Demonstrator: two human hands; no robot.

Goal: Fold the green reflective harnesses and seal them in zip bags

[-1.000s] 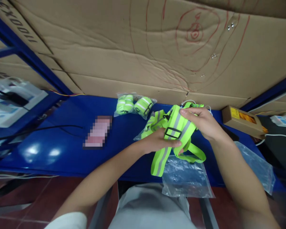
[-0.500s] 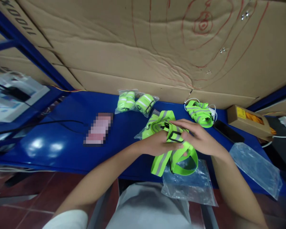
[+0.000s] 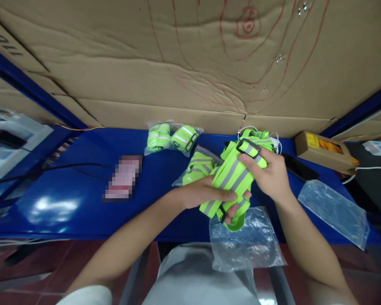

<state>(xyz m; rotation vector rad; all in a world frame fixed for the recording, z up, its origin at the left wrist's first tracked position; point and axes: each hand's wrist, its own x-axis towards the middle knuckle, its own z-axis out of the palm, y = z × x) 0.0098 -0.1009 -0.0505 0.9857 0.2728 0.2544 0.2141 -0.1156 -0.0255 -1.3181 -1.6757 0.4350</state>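
Both hands hold a folded neon-green reflective strap point(image 3: 233, 176) with grey stripes and black buckles, raised over the blue table. My left hand point(image 3: 214, 194) is closed around its lower part, thumb on top and fingers underneath. At the upper end my right hand point(image 3: 271, 171) pinches the strap beside a black buckle. Under the strap's lower end lies a clear plastic bag point(image 3: 246, 241), overhanging the table's front edge. Just behind my left hand is a bagged green strap point(image 3: 198, 163), partly hidden. Another green strap bundle point(image 3: 257, 137) shows behind my right hand.
Two bagged green straps point(image 3: 158, 137) stand at the back by the cardboard wall point(image 3: 190, 76). A phone with a blurred screen point(image 3: 123, 176) lies left on the blue table point(image 3: 73, 178). To the right are a dark phone point(image 3: 300, 167), a cardboard box point(image 3: 324, 152) and another clear bag point(image 3: 335, 214).
The loose loops of the strap are now gathered into a longer, flatter fold. My right hand has moved up with the buckle end, and the view has shifted slightly.
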